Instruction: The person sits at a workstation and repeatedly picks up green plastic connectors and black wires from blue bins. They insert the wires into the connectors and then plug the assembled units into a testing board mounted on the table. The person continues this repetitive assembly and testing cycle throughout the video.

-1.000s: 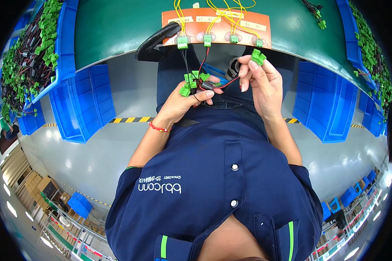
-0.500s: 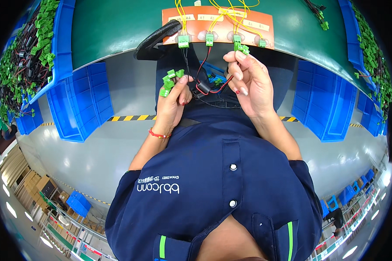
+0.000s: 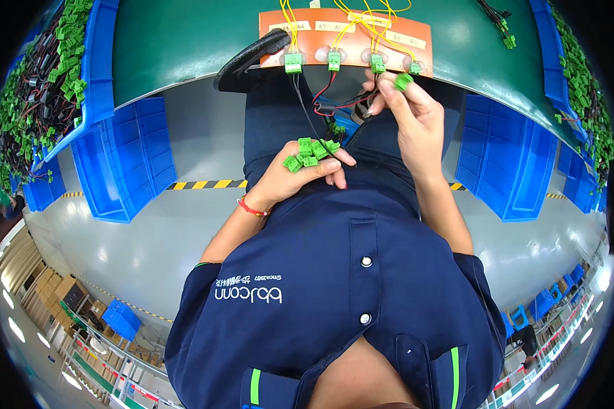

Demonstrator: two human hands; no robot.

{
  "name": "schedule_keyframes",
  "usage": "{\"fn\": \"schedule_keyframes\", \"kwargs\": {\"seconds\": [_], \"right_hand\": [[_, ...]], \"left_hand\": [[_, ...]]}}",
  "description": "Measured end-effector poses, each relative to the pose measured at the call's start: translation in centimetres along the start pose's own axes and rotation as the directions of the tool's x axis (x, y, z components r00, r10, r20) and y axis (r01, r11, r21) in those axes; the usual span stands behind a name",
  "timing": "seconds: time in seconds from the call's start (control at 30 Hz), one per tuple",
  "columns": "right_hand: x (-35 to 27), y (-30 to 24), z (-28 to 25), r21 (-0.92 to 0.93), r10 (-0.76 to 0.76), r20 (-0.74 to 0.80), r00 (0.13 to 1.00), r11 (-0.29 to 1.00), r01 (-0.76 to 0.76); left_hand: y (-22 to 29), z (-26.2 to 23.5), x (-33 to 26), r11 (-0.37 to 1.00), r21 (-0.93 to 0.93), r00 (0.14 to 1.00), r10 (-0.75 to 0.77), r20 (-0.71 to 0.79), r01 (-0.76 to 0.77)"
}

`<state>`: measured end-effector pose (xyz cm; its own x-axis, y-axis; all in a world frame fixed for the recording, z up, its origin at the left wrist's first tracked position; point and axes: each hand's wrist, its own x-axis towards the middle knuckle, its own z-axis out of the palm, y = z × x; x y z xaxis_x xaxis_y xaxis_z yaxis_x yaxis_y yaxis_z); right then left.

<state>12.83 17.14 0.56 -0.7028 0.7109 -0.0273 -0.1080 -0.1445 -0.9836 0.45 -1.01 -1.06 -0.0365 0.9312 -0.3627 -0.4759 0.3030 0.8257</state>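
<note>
The left hand (image 3: 300, 178) is curled shut around a cluster of green connectors (image 3: 310, 151) on black and red wires, held low in front of the body, below the tabletop (image 3: 184, 41) edge. The right hand (image 3: 413, 119) is raised to the orange fixture board (image 3: 344, 31), its fingers (image 3: 389, 87) pinching a single green connector (image 3: 404, 81) just beside the board's rightmost green socket (image 3: 415, 67); three more sockets sit in a row to its left.

The step in hand looks like plugging the harness ends into the board one at a time. The next move would call for turning the pinched plug square to its socket and pressing it home.

The held connector seems to tilt, its long axis running diagonally up and to the right, its mating face probably toward the board, though it is too small to be sure.

Blue bins (image 3: 126, 157) flank the seat.
</note>
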Motion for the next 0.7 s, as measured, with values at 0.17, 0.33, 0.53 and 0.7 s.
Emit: {"fn": "schedule_keyframes", "kwargs": {"seconds": [0.17,0.33,0.53,0.7], "right_hand": [[-1.9,-1.5,-1.1,-0.058,-0.052,0.025,0.998,0.997,0.054],[-1.1,-1.5,-2.9,-0.006,0.143,0.038,0.989,0.990,-0.143],[-0.7,-1.7,-3.1,0.102,0.193,-0.032,0.981,0.977,-0.189],[0.1,-2.0,-3.1,0.133,0.184,-0.021,0.983,0.975,-0.179]], "left_hand": [[-0.1,-0.1,1.1,0.991,-0.121,0.994,0.072,0.079,-0.062],[0.3,0.1,1.5,0.990,-0.135,0.983,-0.003,0.185,0.028],[0.4,0.1,1.3,0.984,-0.176,0.979,0.002,0.206,0.035],[0.0,0.1,1.8,0.981,-0.193,0.981,0.018,0.195,0.020]]}}
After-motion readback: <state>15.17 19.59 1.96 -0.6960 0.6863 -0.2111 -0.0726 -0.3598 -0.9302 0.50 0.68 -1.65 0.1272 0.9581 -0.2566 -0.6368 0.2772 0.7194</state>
